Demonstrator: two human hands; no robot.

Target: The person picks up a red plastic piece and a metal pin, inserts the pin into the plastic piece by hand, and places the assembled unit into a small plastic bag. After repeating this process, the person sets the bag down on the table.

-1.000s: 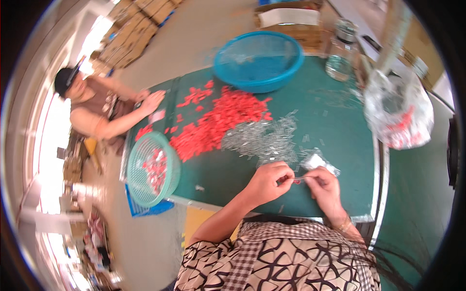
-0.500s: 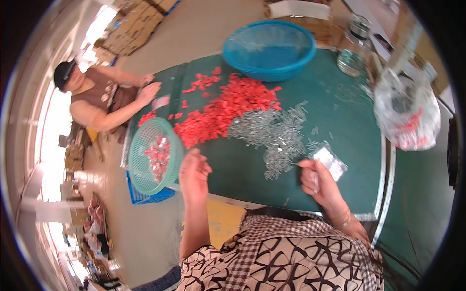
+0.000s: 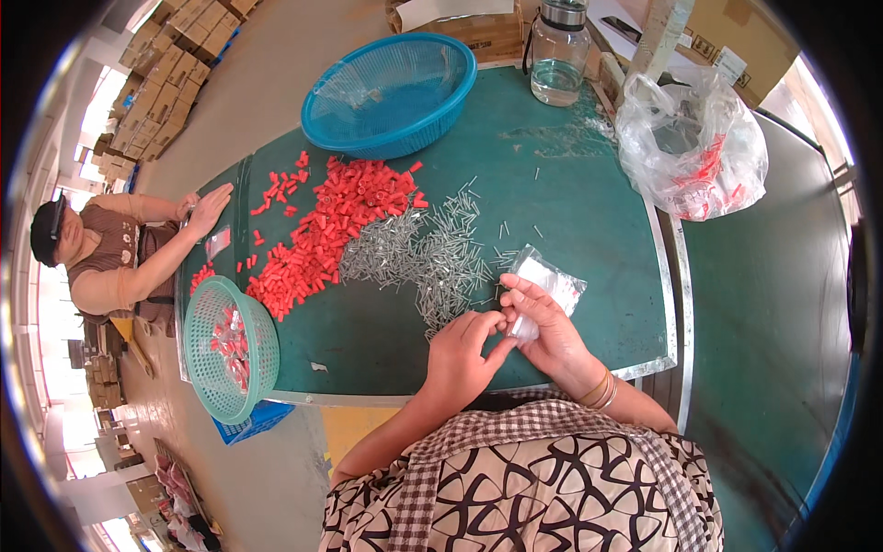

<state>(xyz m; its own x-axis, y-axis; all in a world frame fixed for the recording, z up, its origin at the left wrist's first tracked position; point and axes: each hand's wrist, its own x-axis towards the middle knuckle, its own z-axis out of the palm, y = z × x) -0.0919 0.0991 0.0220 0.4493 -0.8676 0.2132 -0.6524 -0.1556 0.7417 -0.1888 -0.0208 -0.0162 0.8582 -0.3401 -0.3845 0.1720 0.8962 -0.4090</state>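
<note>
My right hand (image 3: 543, 327) holds a small clear plastic bag (image 3: 549, 281) just above the green table (image 3: 589, 221). My left hand (image 3: 463, 350) is next to it, fingertips pinched at the bag's mouth; whether it holds something small I cannot tell. A heap of thin silver metal pins (image 3: 428, 258) lies just beyond my hands. A larger heap of small red plastic pieces (image 3: 331, 230) spreads to the left of the pins.
A green mesh basket (image 3: 230, 350) with filled packets sits at the table's left edge. A blue basket (image 3: 391, 92), a glass jar (image 3: 559, 51) and a large clear bag (image 3: 694, 147) stand at the far side. Another person (image 3: 120, 253) sits at the left end, hand on the table.
My left hand has come back from the left, near the green basket, to meet my right hand at the small bag. The view has shifted slightly.
</note>
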